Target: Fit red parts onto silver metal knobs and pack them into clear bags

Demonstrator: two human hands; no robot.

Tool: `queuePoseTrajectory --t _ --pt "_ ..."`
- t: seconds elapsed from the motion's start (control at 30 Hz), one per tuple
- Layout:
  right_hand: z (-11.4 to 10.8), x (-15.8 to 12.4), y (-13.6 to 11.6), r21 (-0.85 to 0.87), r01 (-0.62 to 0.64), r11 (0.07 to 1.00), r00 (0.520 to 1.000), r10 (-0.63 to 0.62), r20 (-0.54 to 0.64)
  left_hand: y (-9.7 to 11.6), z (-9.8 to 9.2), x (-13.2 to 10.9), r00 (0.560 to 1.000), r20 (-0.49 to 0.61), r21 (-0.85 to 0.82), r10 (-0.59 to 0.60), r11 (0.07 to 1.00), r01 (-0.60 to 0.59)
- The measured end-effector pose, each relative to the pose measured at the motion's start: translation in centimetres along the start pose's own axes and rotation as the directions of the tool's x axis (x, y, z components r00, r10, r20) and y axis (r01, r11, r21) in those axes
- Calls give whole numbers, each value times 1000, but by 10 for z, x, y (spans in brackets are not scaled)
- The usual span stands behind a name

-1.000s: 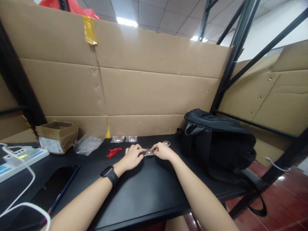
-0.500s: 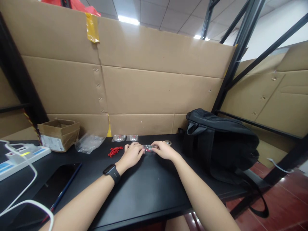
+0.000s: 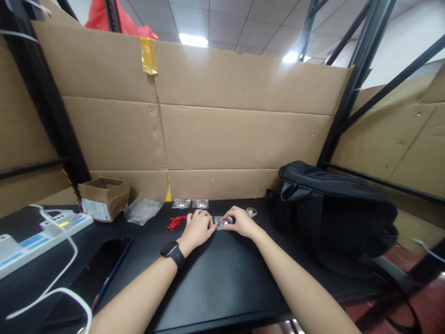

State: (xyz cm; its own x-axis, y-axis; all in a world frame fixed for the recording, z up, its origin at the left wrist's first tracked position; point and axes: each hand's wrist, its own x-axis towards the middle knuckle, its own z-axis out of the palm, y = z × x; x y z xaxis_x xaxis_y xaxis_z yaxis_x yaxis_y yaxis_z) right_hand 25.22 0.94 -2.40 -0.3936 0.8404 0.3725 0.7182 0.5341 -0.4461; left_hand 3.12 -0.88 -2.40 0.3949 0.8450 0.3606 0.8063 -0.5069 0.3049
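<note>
A small clear plastic packet [image 3: 219, 222] with something red and silvery inside lies between my hands, low over the black table. My left hand [image 3: 199, 227], with a dark watch on its wrist, has its fingers bent and pinches the packet's left edge. From the other side, my right hand [image 3: 241, 221] grips it between thumb and fingers, hiding part of it. Left of my left hand is a loose pile of red cords [image 3: 176, 222]. Two similar clear packets [image 3: 181, 203] lie side by side behind it. A small round roll [image 3: 251, 212] lies just beyond my right hand.
A black backpack [image 3: 333, 213] stands on the right. At the left are an open cardboard box [image 3: 104, 197], a crumpled clear bag [image 3: 143, 211], a white power strip [image 3: 45, 236] with cables, and a dark tablet-like device [image 3: 93, 273]. A cardboard wall [image 3: 215, 144] closes off the back.
The view has shifted, so the scene sits further right and slightly lower. Between my hands the packet has turned, showing more of its face. Both hands stay at it.
</note>
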Motion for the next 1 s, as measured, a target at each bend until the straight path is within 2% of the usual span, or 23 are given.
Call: queuePoseTrajectory --t 0.13,0.23,0.33,0.4,0.47,0.53,0.6,0.77,0.87,1.0 --pt "8 25 8 -78 -134 988 989 130 -64 -1 -6 -2 999 -8 40 -36 999 37" --pt "11 54 8 -112 -265 958 964 263 -32 -14 -20 0 1000 -21 83 -13 996 14" --pt "18 79 3 -131 -352 927 936 353 -20 -47 -43 3 995 -100 143 -26 989 40" --pt "25 88 -1 -141 -355 924 935 354 -37 -74 -58 3 981 -169 154 -96 980 123" --pt "28 90 -5 -164 -322 933 947 312 -80 -98 -67 2 980 -148 131 -135 979 155" --pt "23 87 -5 -199 -266 943 961 244 -129 -114 -69 0 987 -98 79 -129 987 137" --pt "9 78 -1 -246 -234 941 969 204 -141 -120 -66 -1 991 -62 32 -117 992 119" --pt "-34 32 23 -385 -323 864 940 340 -24 -113 -56 0 990 16 43 -141 989 140" --pt "-44 1 44 -310 -315 897 944 330 -3 -112 -54 1 985 31 70 -169 984 167" --pt "-49 -15 70 -152 -194 969 981 192 -31 -116 -54 2 990 14 39 -143 989 142"
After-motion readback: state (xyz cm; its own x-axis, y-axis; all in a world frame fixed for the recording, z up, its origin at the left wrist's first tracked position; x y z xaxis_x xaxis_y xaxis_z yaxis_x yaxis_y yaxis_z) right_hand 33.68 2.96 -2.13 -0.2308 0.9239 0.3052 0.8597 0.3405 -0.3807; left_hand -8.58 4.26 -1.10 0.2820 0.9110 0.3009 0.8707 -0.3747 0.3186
